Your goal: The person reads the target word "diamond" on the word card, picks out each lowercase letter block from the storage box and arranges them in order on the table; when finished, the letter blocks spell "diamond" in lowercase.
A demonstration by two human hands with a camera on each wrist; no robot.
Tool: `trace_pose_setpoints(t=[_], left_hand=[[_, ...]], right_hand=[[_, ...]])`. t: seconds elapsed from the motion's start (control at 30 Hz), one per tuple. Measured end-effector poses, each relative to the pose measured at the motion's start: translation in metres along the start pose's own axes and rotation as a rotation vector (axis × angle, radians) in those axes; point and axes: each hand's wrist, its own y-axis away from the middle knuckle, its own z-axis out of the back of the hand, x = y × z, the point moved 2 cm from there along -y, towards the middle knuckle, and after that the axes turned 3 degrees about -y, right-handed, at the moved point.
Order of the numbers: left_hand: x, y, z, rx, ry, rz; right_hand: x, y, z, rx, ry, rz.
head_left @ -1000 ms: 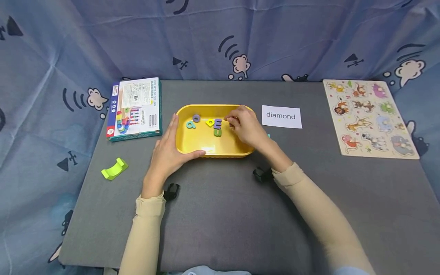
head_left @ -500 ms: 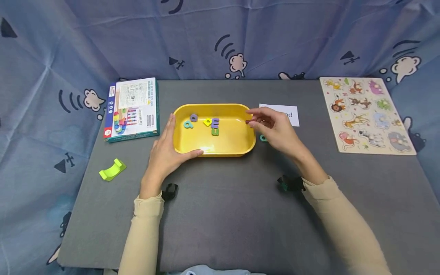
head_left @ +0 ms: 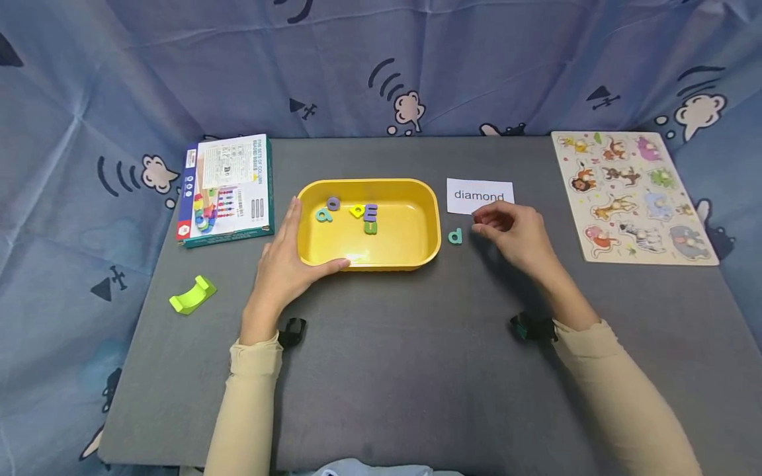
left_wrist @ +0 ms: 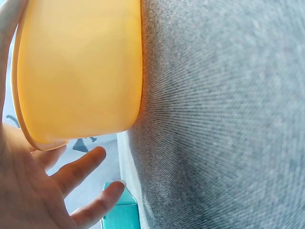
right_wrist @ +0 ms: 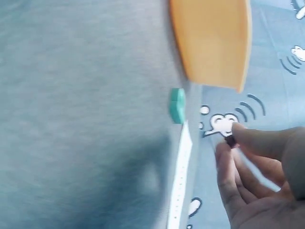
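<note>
My left hand rests around the left corner of a yellow tray, thumb along the near rim, fingers straight along the left side. In the left wrist view two fingers stand off the tray wall. My right hand is over the table, just below a white card reading "diamond". Between thumb and fingertip it pinches a small dark red letter piece; which letter cannot be read. Left of this hand a teal letter d lies on the table. Inside the tray are a purple m and several other letters.
A boxed toy set lies at the back left, with a lime-green curved block in front of it. On the far right is a wooden animal puzzle board. A patterned blue curtain hangs behind the grey table.
My right hand has left the tray, moving right with the dark red letter piece to a spot below the card. The card's word and the teal d are uncovered. My left hand stays at the tray.
</note>
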Motion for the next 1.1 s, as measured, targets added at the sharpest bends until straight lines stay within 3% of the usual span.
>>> trace_pose_setpoints(t=[0.43, 1.1], left_hand=[[-0.001, 0.001, 0.001, 0.002, 0.003, -0.001], [0.000, 0.000, 0.000, 0.000, -0.001, -0.018]], right_hand=[[-0.012, -0.001, -0.016, 0.052, 0.069, -0.153], [-0.015, -0.001, -0.026, 0.110, -0.045, -0.218]])
